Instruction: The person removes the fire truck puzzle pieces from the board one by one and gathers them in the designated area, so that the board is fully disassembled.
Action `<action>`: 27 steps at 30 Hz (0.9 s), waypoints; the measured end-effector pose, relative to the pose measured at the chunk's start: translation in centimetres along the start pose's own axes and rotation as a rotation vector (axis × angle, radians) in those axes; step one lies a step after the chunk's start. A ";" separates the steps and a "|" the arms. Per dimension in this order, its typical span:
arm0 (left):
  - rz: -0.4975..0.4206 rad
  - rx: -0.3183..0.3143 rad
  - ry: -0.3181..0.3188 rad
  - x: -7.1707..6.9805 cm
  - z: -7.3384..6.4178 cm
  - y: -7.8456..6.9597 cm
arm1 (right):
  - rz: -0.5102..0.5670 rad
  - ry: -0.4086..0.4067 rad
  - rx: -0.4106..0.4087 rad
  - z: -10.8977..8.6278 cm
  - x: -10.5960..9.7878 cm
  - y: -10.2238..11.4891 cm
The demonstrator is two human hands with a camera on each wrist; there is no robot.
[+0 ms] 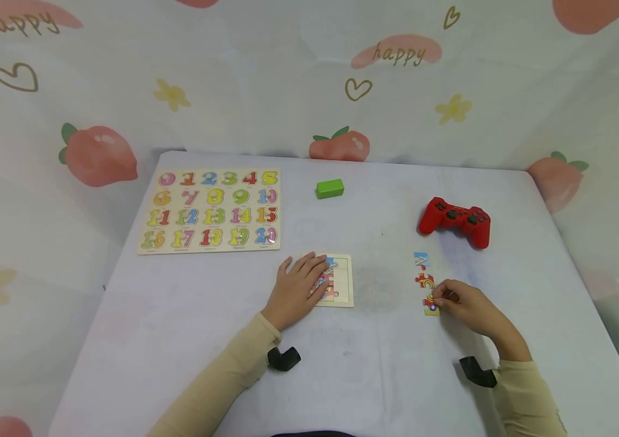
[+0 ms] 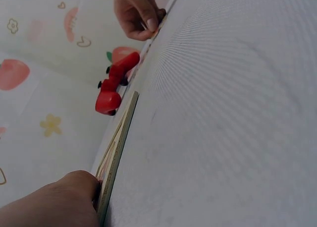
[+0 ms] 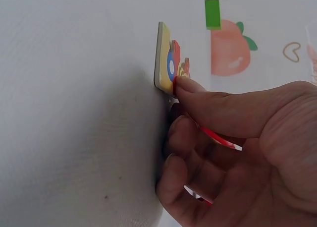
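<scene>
My left hand (image 1: 300, 286) rests with outstretched fingers on a small square wooden jigsaw board (image 1: 345, 280), covering part of the picture pieces (image 1: 331, 291) inside its pale frame. In the left wrist view the board (image 2: 119, 155) lies edge-on beside that hand's thumb. Over to the right, my right hand (image 1: 473, 308) pinches a yellow, red and blue jigsaw piece (image 3: 163, 63) at its edge, thumb on the printed side. The piece is tilted in the right wrist view. Beyond it in a column lie a red-and-yellow jigsaw piece (image 1: 425, 280) and a blue one (image 1: 421, 259).
A red game controller (image 1: 456, 222) lies behind the loose pieces. At the back left is a wooden number board (image 1: 208, 249) with figures 0 to 20. A green block (image 1: 330, 189) sits near the back edge of the white-covered table (image 1: 380, 376).
</scene>
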State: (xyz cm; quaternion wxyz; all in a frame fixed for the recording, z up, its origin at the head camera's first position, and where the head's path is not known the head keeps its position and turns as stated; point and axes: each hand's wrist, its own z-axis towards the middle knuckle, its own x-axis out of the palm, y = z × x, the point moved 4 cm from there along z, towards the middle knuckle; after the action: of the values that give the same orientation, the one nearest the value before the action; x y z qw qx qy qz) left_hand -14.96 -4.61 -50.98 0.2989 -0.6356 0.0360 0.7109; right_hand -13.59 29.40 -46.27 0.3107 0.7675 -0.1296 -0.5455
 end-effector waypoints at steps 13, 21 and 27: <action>-0.016 -0.024 -0.005 -0.3 0.1 0.1 | -0.075 -0.097 0.036 0.9 -0.3 1.4; -0.028 -0.088 0.005 0.0 -0.1 0.3 | -0.046 -0.289 -0.077 4.6 1.7 7.1; -0.004 -0.108 0.019 0.1 -0.1 0.1 | -0.115 -0.207 -0.123 7.8 5.7 11.6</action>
State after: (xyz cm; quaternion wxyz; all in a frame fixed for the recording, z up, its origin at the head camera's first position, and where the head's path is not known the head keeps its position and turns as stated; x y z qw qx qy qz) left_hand -14.96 -4.68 -51.11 0.2650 -0.6575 -0.0010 0.7053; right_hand -16.98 14.73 -45.10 0.3105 0.6929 -0.0831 -0.6455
